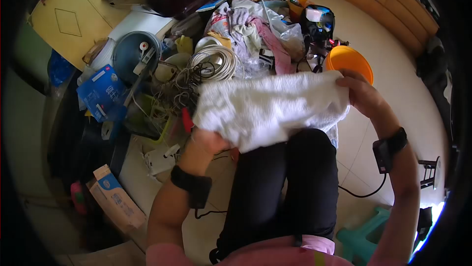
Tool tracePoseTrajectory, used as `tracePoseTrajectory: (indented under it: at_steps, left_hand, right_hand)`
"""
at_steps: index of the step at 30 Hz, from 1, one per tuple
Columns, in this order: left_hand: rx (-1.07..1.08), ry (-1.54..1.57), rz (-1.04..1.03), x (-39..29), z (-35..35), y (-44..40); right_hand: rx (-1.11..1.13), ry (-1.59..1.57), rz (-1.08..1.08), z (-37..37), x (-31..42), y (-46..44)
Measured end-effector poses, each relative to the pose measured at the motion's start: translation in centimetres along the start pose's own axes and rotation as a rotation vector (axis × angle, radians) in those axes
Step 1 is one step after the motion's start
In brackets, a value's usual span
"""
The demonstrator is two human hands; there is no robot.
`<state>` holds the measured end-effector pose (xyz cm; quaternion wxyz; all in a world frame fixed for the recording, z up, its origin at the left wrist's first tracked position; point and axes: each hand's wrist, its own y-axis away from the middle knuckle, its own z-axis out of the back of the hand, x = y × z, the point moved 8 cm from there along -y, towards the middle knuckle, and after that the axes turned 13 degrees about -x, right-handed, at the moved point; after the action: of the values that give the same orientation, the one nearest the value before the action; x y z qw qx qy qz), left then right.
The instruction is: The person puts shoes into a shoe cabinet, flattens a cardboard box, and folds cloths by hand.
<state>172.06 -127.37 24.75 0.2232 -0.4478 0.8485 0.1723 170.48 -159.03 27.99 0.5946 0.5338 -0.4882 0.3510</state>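
Note:
A white towel (275, 106) is stretched between my two hands, above my knees in black trousers. My right hand (361, 94) grips its right end, thumb and fingers closed on the edge. At the lower left of the cloth, my left hand (211, 141) holds the other end; its fingers are mostly hidden under the fabric. Beyond the towel lies a heap of crumpled clothes (246, 30). A coil of white cable (221, 62) lies just past the towel's left end. The orange bucket (350, 62) stands behind my right hand.
To the left are a dark round tub (135, 57), a blue box (102, 91) and a green basket (160, 131). An open cardboard box (117, 199) lies on the tiled floor. A teal stool (364, 234) stands at lower right. Wooden drawers (383, 5) line the far right.

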Motion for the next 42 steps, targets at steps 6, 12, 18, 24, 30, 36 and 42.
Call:
tracePoseTrajectory:
  at_steps: [6,12,18,24,30,36,42]
  left_hand:
    - [0.166,0.234,0.250,1.4,2.1,-6.8]
    - [-0.297,-0.245,0.366,6.3,4.2,-5.5]
    - [-0.321,-0.445,0.254,1.7,1.2,-4.0]
    - [-0.322,-0.999,-0.454,-6.4,-5.1,-1.5]
    - [-0.414,-1.057,-0.313,-3.6,-6.0,12.0]
    - [-0.671,-1.073,0.081,5.5,2.1,20.7]
    - [-0.715,-1.305,-0.051,4.6,2.6,21.0]
  right_hand:
    - [-0.061,-0.214,0.132,-0.9,3.0,0.7]
    - [-0.166,0.131,0.257,2.6,0.8,-1.6]
    - [-0.276,0.246,0.525,4.1,3.0,-1.1]
    - [-0.311,0.322,0.624,2.6,6.4,5.5]
    - [-0.207,0.520,0.467,2.2,0.6,17.9]
    - [-0.206,0.408,0.019,1.6,-10.9,23.2]
    - [-0.239,0.681,0.101,0.0,-11.0,22.1]
